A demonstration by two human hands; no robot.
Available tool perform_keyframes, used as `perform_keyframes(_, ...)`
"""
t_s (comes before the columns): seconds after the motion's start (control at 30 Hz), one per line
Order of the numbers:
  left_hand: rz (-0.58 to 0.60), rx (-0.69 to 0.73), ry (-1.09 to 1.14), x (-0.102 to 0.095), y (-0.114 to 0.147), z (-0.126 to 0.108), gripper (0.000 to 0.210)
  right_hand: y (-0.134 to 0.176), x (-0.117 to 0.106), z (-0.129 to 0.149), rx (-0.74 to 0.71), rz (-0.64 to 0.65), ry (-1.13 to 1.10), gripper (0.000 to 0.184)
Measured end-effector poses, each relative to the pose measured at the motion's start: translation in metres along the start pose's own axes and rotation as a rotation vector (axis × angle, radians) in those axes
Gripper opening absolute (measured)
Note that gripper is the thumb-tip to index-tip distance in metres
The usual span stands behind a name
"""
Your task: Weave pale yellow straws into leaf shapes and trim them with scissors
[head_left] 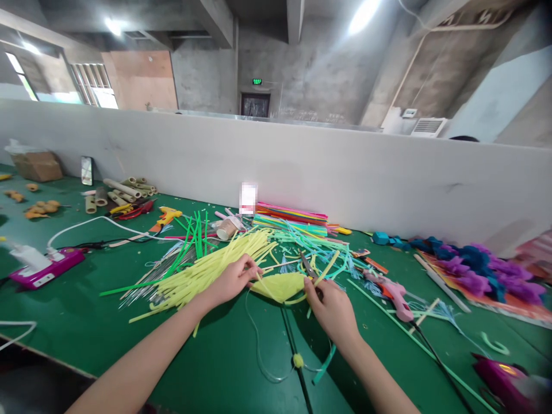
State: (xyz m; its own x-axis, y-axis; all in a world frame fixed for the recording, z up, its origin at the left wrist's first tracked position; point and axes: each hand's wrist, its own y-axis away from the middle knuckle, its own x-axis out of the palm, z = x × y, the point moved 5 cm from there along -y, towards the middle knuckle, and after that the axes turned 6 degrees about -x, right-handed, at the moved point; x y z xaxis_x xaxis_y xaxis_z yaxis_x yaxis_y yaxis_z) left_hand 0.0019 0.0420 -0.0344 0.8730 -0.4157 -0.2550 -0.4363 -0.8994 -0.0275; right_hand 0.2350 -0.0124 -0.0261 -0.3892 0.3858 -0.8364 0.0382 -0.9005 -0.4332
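A yellow fuzzy leaf-shaped piece, which looks made of pipe cleaners, is stretched between my two hands above the green table. My left hand pinches its left end between thumb and fingers. At its right end, my right hand is closed around a pair of scissors, blades pointing up and away, with the thumb at the yellow piece. A loose yellow pipe cleaner sticks up beside the right fingers. Below hangs a thin clear cord, near a small yellow fuzzy ball.
Yellow pipe cleaners lie heaped beside my left hand, with coloured bundles behind. A pink glue gun and its cable are right; a yellow glue gun is left. A purple power strip sits far left. A white partition closes the back.
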Motion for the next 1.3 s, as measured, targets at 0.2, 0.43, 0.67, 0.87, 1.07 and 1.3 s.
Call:
perform_keyframes(0.2,-0.172,0.024,-0.059,-0.013,-0.007,0.009,0.020,-0.001,0.009,0.014,-0.162,0.098,-0.154,0.043)
perform_keyframes(0.43,-0.219,0.086,-0.275,-0.013,-0.004,0.000,0.016,0.000,0.008,0.019,-0.129,0.167,-0.245,0.043)
perform_keyframes(0.67,-0.182,0.088,0.034,-0.010,-0.005,-0.003,0.024,-0.001,0.012,0.017,-0.109,0.186,-0.226,0.044)
perform_keyframes(0.87,-0.302,0.160,0.135,-0.018,0.003,-0.019,0.026,0.005,0.016,0.027,-0.135,0.268,-0.235,0.046)
perform_keyframes(1.07,-0.271,0.154,0.131,-0.014,0.002,-0.019,0.027,0.008,0.018,0.034,-0.153,0.319,-0.205,0.049)
perform_keyframes(1.3,-0.071,0.092,0.099,0.004,0.000,-0.012,0.030,0.007,0.019,0.031,-0.135,0.304,-0.238,0.047)
